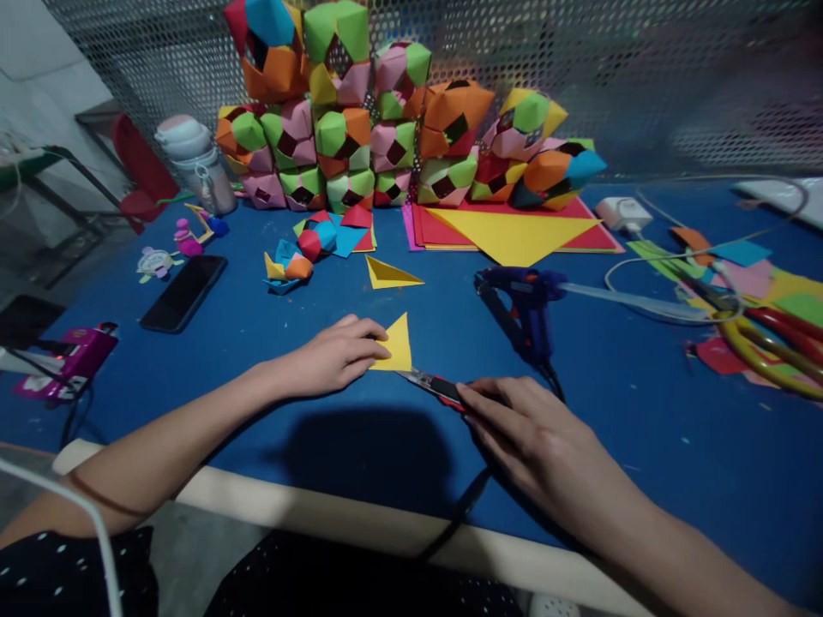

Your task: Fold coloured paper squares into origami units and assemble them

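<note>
A small yellow paper piece (399, 344) lies on the blue table, partly covered by the fingers of my left hand (344, 353), which press it flat. My right hand (531, 428) is closed around a red and black craft knife (443, 388). The knife's blade points left and meets the lower right corner of the paper. Just beyond, a folded yellow triangle (391, 274) rests on the table. A blue glue gun (531, 300) lies to the right of it, with a clear glue stick in its rear.
Folded paper shapes (344, 141) are stacked along the back, beside colored sheets (514, 236). A phone (184, 294), a bottle (196, 163) and a purple box (68, 364) are on the left. Scissors (765, 347), paper scraps and a white charger (623, 214) with a looping cable lie right.
</note>
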Demonstrator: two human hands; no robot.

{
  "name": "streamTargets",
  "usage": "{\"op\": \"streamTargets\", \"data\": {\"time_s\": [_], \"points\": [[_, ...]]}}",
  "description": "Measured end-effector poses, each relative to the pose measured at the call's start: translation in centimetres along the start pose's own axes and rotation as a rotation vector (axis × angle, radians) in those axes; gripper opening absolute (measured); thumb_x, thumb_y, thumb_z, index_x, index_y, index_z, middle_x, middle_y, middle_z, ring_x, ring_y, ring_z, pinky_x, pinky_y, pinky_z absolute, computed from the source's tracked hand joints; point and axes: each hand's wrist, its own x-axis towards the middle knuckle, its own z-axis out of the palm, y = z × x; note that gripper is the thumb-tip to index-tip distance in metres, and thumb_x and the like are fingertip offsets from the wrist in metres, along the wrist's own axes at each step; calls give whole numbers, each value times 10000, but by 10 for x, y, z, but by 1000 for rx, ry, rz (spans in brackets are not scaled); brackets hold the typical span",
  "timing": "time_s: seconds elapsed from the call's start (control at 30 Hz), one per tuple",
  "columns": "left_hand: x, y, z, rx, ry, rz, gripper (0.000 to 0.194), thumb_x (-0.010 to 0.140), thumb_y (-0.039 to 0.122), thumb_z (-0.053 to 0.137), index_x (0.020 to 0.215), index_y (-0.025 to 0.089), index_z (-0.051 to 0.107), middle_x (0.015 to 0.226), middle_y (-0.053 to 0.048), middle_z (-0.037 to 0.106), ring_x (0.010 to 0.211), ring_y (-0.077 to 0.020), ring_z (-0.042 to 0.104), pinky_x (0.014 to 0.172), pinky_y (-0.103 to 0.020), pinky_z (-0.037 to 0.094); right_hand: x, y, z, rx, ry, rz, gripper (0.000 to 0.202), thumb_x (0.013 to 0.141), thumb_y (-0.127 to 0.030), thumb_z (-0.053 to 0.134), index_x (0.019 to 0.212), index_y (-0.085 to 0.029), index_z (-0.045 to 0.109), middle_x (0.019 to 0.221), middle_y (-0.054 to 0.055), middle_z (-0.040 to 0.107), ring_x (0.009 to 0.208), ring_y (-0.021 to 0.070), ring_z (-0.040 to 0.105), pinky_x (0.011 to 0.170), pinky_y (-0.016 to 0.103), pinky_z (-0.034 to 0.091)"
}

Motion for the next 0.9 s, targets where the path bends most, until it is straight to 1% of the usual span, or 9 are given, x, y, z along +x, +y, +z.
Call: {"op": "streamTargets", "data": {"time_s": [0.2, 0.33, 0.53, 0.7, 0.8, 0.9], "points": [[0, 0, 0, 1, -6, -1, 275, 910, 185, 412, 1074, 174, 632, 1177, -98, 557, 995, -192, 479, 880, -336, 413, 1, -2, 1, 1, 22, -14, 314, 910, -196, 420, 1151, -108, 601, 960, 151, 609, 800, 227, 531, 634, 351, 444], [1, 0, 0, 4, -15, -4, 277, 910, 183, 413, 1074, 164, 635, 1177, -98, 555, 996, -190, 479, 893, -331, 405, 2, -5, 2, 6, -1, -19, 315, 916, -203, 417, 1159, -114, 596, 960, 146, 606, 796, 219, 523, 631, 342, 442], [1, 0, 0, 3, -19, 3, 284, 917, 205, 403, 1076, 160, 634, 1183, -99, 551, 1005, -193, 475, 894, -324, 399, 3, -5, 2, -6, 2, -32, 328, 920, -214, 405, 1163, -103, 595, 961, 148, 602, 801, 222, 527, 627, 340, 440], [1, 0, -1, 2, -29, -3, 283, 916, 210, 403, 1075, 171, 634, 1183, -93, 549, 998, -196, 473, 884, -323, 399, 3, -8, 2, -1, 6, -9, 328, 924, -231, 404, 1150, -104, 606, 952, 144, 603, 793, 214, 529, 637, 335, 444], [1, 0, -2, -7, -39, -9, 289, 917, 206, 392, 1077, 181, 631, 1181, -92, 547, 998, -197, 473, 881, -327, 401, 1, -10, 1, 5, -33, 0, 342, 922, -241, 400, 1182, -122, 588, 977, 138, 600, 811, 215, 532, 646, 336, 455], [3, -2, -5, -14, -73, 14, 318, 911, 162, 366, 1097, 183, 623, 1188, -92, 537, 1021, -198, 469, 901, -331, 390, -3, -10, 0, 7, -92, 6, 375, 910, -229, 398, 1241, -133, 544, 1025, 136, 585, 839, 218, 530, 655, 333, 478]]}}
